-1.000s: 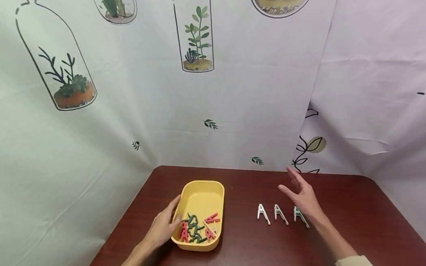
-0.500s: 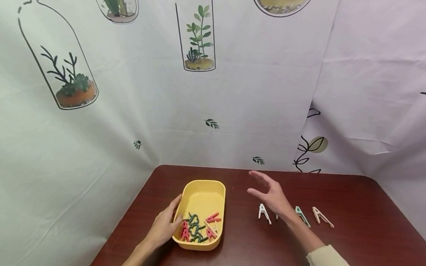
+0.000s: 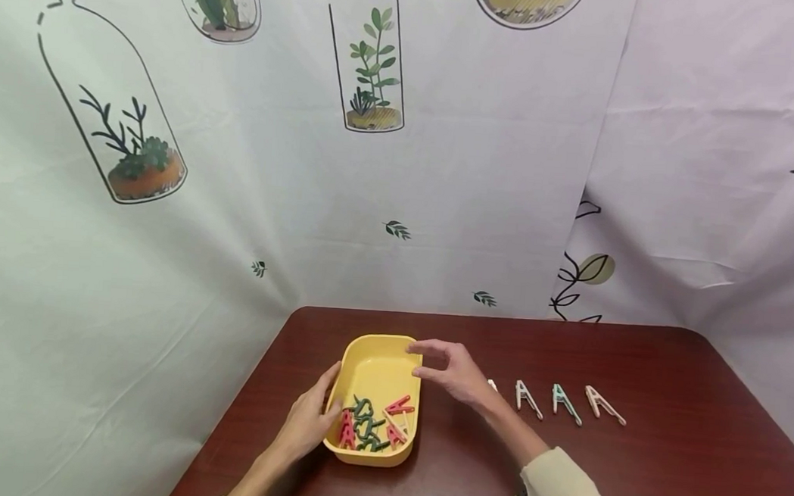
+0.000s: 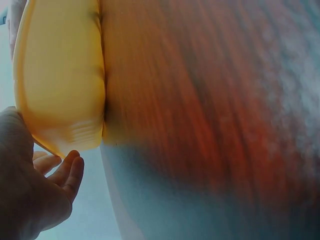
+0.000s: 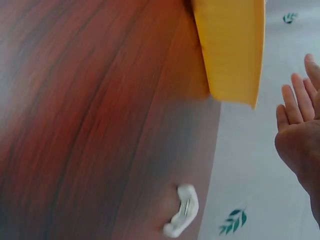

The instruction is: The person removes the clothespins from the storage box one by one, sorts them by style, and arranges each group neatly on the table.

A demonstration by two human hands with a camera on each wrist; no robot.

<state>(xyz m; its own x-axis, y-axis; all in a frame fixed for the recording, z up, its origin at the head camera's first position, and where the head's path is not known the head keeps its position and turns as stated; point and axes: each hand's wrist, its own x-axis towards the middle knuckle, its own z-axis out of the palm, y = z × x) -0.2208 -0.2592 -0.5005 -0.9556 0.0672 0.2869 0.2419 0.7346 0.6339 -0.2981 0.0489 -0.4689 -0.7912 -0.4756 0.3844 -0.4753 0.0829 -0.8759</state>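
Head view: yellow tray (image 3: 382,376) is clasped by the left grip (image 3: 306,421); right grip (image 3: 449,369), at the tray's other side, is found empty, loosely parted. Retrieval is judged in hand; lowering nearside to the red clip (image 3: 401,410) seems required.

Clip (image 3: 492,385) (head view) apparently mostly hidden.

From here I get the head view from above and behind the left hand (image 3: 306,417) and right hand (image 3: 449,369), facing forward and down, far enough back to hold both, the tabletop (image 3: 458,472) and the printed backdrop (image 3: 299,174) beyond them. My two wrist views run sideways, each close to its own hand and low over the wood; both share the yellow tray (image 3: 378,376) between the hands.
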